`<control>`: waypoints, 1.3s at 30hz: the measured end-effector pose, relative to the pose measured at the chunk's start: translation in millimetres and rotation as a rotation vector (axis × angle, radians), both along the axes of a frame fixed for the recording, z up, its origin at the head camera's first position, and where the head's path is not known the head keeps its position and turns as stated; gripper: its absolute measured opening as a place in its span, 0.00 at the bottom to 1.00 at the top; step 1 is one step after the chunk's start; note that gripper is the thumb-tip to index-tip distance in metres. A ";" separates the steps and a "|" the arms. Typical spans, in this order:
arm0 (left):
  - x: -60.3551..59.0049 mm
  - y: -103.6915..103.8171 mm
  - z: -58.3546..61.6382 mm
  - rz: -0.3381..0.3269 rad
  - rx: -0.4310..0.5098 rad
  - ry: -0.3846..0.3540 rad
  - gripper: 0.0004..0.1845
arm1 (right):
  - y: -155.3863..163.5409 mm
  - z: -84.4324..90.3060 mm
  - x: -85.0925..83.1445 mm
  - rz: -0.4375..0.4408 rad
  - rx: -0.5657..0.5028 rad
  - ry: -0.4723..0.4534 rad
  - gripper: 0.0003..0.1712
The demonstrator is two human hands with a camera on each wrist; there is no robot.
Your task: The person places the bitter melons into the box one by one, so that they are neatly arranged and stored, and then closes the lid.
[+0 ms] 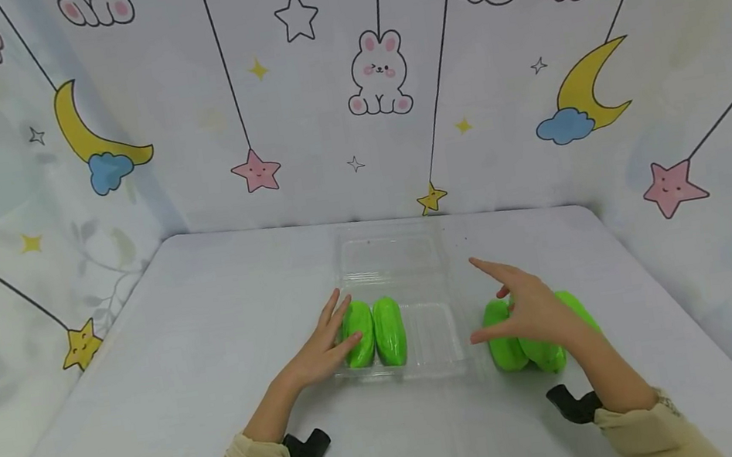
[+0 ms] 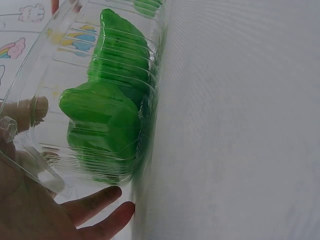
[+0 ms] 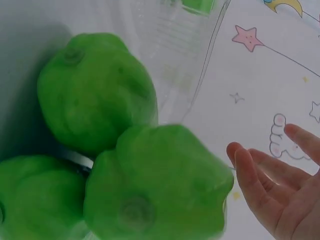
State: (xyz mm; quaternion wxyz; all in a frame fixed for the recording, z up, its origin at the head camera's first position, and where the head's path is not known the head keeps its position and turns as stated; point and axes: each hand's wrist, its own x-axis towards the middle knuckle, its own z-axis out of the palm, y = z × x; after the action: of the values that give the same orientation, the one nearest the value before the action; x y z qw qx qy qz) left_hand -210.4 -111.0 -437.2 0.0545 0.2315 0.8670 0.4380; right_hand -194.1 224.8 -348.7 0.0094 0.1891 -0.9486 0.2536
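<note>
In the head view two long, bright green, vegetable-like pieces [image 1: 390,331] lie side by side in the left half of a clear plastic box [image 1: 433,336], its lid folded back. My left hand [image 1: 323,348] is at the box's left side, fingers straight and spread along the edge, thumb over the nearest piece. The left wrist view shows its fingertips [image 2: 114,194] close by the box's ribbed wall, with green lumps [image 2: 102,120] behind the plastic. My right hand [image 1: 528,307] hovers over a group of loose green pieces [image 1: 506,353], thumb and fingers apart, holding nothing.
The clear lid [image 1: 391,255] lies flat behind the box on the white table [image 1: 210,320]. Three lumpy green pieces [image 3: 160,185] sit close together in the right wrist view, beside the box wall. A printed curtain [image 1: 181,114] stands behind and at both sides.
</note>
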 end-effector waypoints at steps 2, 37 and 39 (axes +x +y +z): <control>-0.1 0.1 -0.1 0.000 0.004 0.006 0.36 | 3.2 0.9 0.4 -0.005 0.007 -0.008 0.64; -1.6 0.2 0.6 0.002 -0.024 -0.018 0.36 | 43.9 -5.7 9.1 -0.049 -0.003 0.019 0.61; -1.7 0.2 0.3 0.001 -0.026 -0.016 0.36 | 46.8 -5.4 9.7 -0.061 0.005 0.013 0.61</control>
State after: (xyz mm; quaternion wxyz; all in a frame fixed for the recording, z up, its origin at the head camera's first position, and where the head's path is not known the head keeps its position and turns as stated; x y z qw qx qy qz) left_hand -212.1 -110.8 -436.9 0.0644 0.2268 0.8722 0.4286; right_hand -184.4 271.6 -354.1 0.0230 0.1618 -0.9544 0.2498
